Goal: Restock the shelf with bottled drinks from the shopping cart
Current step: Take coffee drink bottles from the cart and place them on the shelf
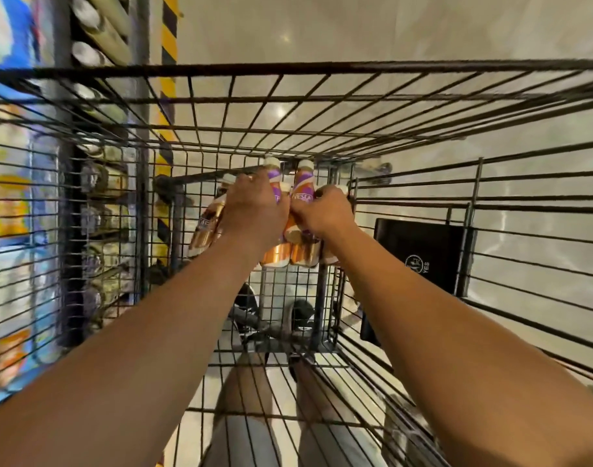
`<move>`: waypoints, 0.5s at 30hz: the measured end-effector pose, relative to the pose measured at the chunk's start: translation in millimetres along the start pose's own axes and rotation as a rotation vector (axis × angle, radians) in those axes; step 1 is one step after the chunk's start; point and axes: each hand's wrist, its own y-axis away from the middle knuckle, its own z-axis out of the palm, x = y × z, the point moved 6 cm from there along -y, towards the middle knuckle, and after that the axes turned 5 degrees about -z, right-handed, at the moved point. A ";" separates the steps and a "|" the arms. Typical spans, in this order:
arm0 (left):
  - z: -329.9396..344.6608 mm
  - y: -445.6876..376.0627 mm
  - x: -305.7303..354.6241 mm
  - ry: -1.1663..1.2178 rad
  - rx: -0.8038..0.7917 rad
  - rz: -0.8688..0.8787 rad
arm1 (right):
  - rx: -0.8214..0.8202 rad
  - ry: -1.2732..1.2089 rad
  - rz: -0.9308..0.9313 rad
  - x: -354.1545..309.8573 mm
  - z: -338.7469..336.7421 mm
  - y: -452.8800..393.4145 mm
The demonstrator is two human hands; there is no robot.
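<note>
Both my arms reach down into a black wire shopping cart (322, 67). At its far end stand several brown and purple bottled drinks (302, 193) with cream caps, packed side by side. My left hand (254, 210) is wrapped over the bottles on the left of the group. My right hand (325, 214) grips the bottles on the right. One brown bottle (206, 230) leans out at the left edge of the group. The hands hide the middles of most bottles.
On the left, seen through the cart's wire side, stands a shelf (99, 197) with rows of bottles and blurred colourful packages. A yellow-black striped post (168, 38) rises beside it. A black panel (420, 254) hangs on the cart's right side. Pale floor lies beyond.
</note>
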 end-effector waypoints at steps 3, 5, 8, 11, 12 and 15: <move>3.6 -5.3 3.8 -0.067 -0.045 -0.048 | -0.045 -0.055 0.034 1.1 -2.1 1.3; 4.3 -7.4 6.0 -0.070 -0.075 -0.074 | -0.050 -0.112 0.036 1.6 -4.0 6.8; -0.7 -0.8 4.6 -0.007 -0.082 -0.106 | -0.045 -0.168 0.015 0.2 -8.5 20.4; -14.8 19.3 -0.1 0.084 -0.065 -0.122 | -0.074 -0.203 -0.030 -6.0 -17.7 39.8; -22.4 27.6 -2.1 0.126 -0.057 -0.129 | -0.084 -0.223 -0.047 -8.8 -22.4 48.4; -51.2 53.9 -13.2 0.287 -0.019 -0.151 | -0.099 -0.309 -0.109 -20.6 -39.4 81.8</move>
